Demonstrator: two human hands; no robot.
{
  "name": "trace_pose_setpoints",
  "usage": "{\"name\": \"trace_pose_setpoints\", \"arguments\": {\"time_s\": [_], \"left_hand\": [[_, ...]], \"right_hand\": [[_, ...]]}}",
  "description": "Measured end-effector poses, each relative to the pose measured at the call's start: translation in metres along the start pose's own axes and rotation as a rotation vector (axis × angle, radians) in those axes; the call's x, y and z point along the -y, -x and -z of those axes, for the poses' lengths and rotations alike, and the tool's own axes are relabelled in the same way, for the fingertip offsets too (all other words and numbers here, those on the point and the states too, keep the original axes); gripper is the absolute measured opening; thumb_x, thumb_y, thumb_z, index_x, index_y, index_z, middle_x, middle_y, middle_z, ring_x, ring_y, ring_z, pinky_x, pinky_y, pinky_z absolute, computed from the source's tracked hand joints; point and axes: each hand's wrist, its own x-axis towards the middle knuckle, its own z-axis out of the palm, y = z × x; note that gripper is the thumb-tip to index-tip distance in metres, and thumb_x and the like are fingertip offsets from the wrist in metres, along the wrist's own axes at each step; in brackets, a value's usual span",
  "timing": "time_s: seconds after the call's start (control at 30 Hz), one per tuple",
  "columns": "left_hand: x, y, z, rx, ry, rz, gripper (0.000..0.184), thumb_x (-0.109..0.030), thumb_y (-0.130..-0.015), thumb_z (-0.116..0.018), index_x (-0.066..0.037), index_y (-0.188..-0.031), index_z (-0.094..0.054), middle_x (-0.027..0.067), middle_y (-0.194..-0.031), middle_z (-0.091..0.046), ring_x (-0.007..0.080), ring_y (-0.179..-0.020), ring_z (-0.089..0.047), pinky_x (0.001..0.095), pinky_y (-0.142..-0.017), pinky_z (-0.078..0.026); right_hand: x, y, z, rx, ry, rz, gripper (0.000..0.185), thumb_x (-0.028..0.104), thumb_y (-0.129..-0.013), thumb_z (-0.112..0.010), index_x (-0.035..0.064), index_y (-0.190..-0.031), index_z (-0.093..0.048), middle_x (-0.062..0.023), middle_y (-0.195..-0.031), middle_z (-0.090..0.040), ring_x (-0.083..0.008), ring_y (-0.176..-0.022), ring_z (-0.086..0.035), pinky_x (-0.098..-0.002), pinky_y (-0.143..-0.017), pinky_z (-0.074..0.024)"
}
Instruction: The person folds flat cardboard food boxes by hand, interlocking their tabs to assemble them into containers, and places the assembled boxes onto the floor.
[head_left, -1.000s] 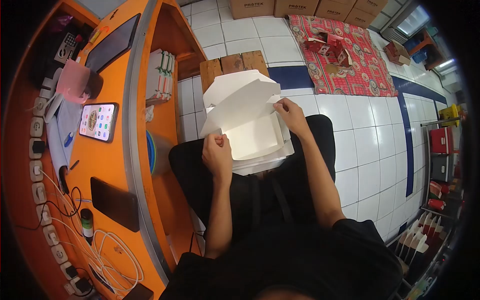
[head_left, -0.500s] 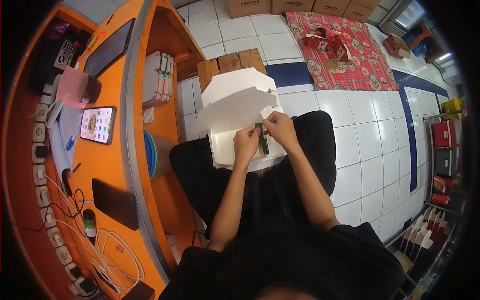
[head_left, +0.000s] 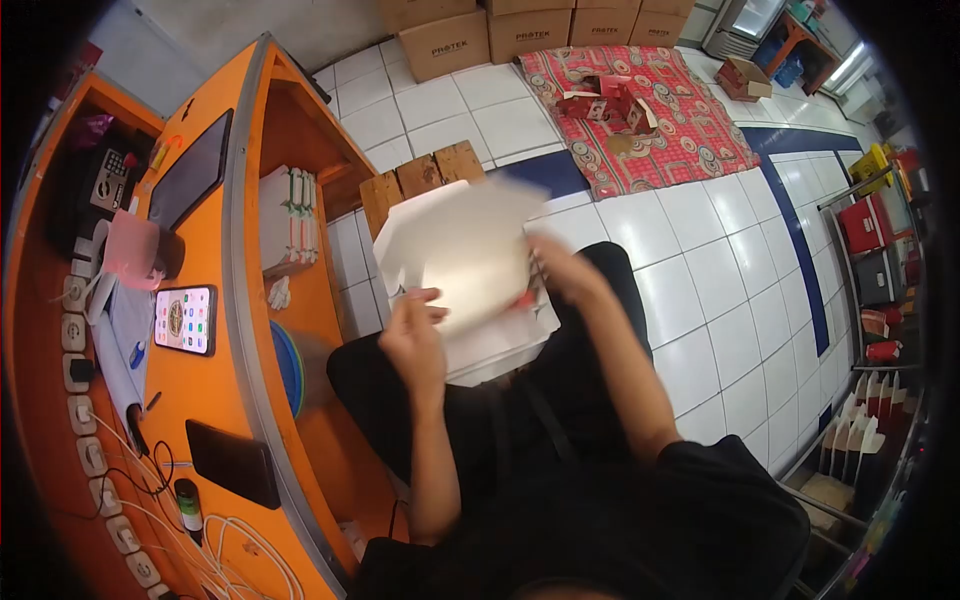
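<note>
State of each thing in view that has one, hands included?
White cardboard box: not shut, lid blurred
Left hand: at box's left side, grip unclear
Right hand: at its right side, blurred
White-screened phone: lit
Black flat device by cables: unlit
Red patterned cloth: spread on floor

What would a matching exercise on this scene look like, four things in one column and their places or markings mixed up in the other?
1. lit phone
2. patterned mat
3. white box
4. cardboard cartons

A. marked PROTEK
B. between the left hand and the right hand
C. on the orange counter
D. spread on the tiled floor

Pairs: 1-C, 2-D, 3-B, 4-A
</note>
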Motion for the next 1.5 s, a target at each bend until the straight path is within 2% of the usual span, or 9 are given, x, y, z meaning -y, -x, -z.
{"name": "trace_pose_setpoints", "arguments": {"time_s": [0.07,0.17,0.3,0.43,0.67,0.93,1.13,1.37,1.5], "left_hand": [[-0.008,-0.008,0.029,-0.114,-0.018,-0.073,0.036,-0.021,-0.109,-0.052,0.006,-0.095,-0.071,0.0110,-0.090,-0.076,0.0148,-0.073,-0.068,0.0297,-0.070,-0.055],[0.012,-0.021,0.050,-0.223,-0.102,0.027,0.034,-0.023,-0.109,-0.053,0.006,-0.102,-0.071,0.0103,-0.093,-0.075,0.0141,-0.075,-0.066,0.0284,-0.072,-0.054],[0.089,-0.022,0.061,-0.056,-0.860,0.197,0.053,-0.034,-0.105,-0.056,0.006,-0.140,-0.057,0.0286,-0.134,-0.064,0.0442,-0.127,-0.061,0.0474,-0.106,-0.050],[0.110,-0.003,0.050,0.131,-0.915,0.454,0.063,-0.034,-0.104,-0.056,0.007,-0.150,-0.045,0.0299,-0.146,-0.055,0.0446,-0.134,-0.054,0.0488,-0.113,-0.044],[0.107,0.038,0.035,0.071,-0.945,-0.077,0.066,-0.016,-0.098,-0.063,0.002,-0.156,-0.039,0.0286,-0.147,-0.055,0.0415,-0.130,-0.059,0.0589,-0.122,-0.032],[0.092,0.029,0.034,0.122,-0.610,0.164,0.059,0.005,-0.091,-0.059,-0.011,-0.148,-0.058,0.0191,-0.123,-0.070,0.0353,-0.104,-0.071,0.0459,-0.101,-0.052],[0.097,0.028,0.026,0.341,-0.984,-0.102,0.056,0.005,-0.088,-0.059,-0.008,-0.143,-0.062,0.0127,-0.129,-0.063,0.0350,-0.108,-0.064,0.0464,-0.092,-0.055],[0.068,0.006,-0.001,0.066,-1.062,-0.440,0.031,-0.012,-0.093,-0.065,-0.005,-0.123,-0.070,0.0102,-0.118,-0.065,0.0321,-0.106,-0.063,0.0450,-0.096,-0.048],[0.097,-0.006,-0.051,0.331,-0.582,0.138,0.026,-0.025,-0.097,-0.069,-0.002,-0.110,-0.072,0.0163,-0.095,-0.074,0.0319,-0.086,-0.071,0.0443,-0.080,-0.055]], "right_hand": [[0.060,-0.002,0.033,-0.414,-0.356,0.293,0.066,0.061,-0.098,-0.057,0.0130,-0.143,-0.052,-0.0088,-0.134,-0.060,-0.0262,-0.114,-0.064,-0.0454,-0.095,-0.0537],[0.126,0.009,0.052,-0.643,-0.231,0.137,0.099,0.070,-0.087,-0.068,0.0164,-0.162,-0.031,-0.0191,-0.147,-0.054,-0.0410,-0.140,-0.046,-0.0570,-0.103,-0.0461],[0.016,0.005,0.028,-0.517,0.607,0.083,0.093,0.058,-0.088,-0.076,0.0005,-0.154,-0.045,-0.0316,-0.145,-0.050,-0.0455,-0.134,-0.053,-0.0527,-0.106,-0.0489],[-0.030,0.066,-0.053,-0.387,0.776,-0.012,0.087,0.042,-0.091,-0.075,-0.0072,-0.153,-0.040,-0.0347,-0.142,-0.049,-0.0505,-0.129,-0.053,-0.0531,-0.107,-0.0467],[-0.005,0.091,-0.086,-0.527,0.907,0.236,0.070,0.016,-0.093,-0.072,0.0031,-0.154,-0.041,-0.0286,-0.138,-0.055,-0.0458,-0.125,-0.055,-0.0505,-0.108,-0.0460],[-0.013,0.088,-0.078,-0.486,0.320,0.182,0.049,0.004,-0.090,-0.066,0.0039,-0.139,-0.059,-0.0187,-0.106,-0.072,-0.0375,-0.089,-0.072,-0.0493,-0.086,-0.0552],[-0.035,0.093,-0.097,-0.339,1.307,0.458,0.049,0.008,-0.087,-0.063,0.0119,-0.136,-0.066,-0.0070,-0.138,-0.060,-0.0277,-0.115,-0.060,-0.0530,-0.102,-0.0422],[-0.024,0.094,-0.089,-0.306,1.255,0.387,0.052,0.005,-0.088,-0.062,0.0164,-0.139,-0.064,-0.0094,-0.137,-0.060,-0.0307,-0.114,-0.061,-0.0540,-0.100,-0.0438],[-0.023,0.108,-0.083,-0.266,1.143,0.407,0.058,0.000,-0.084,-0.063,0.0174,-0.140,-0.062,-0.0153,-0.139,-0.058,-0.0340,-0.115,-0.062,-0.0555,-0.101,-0.0446]]}}
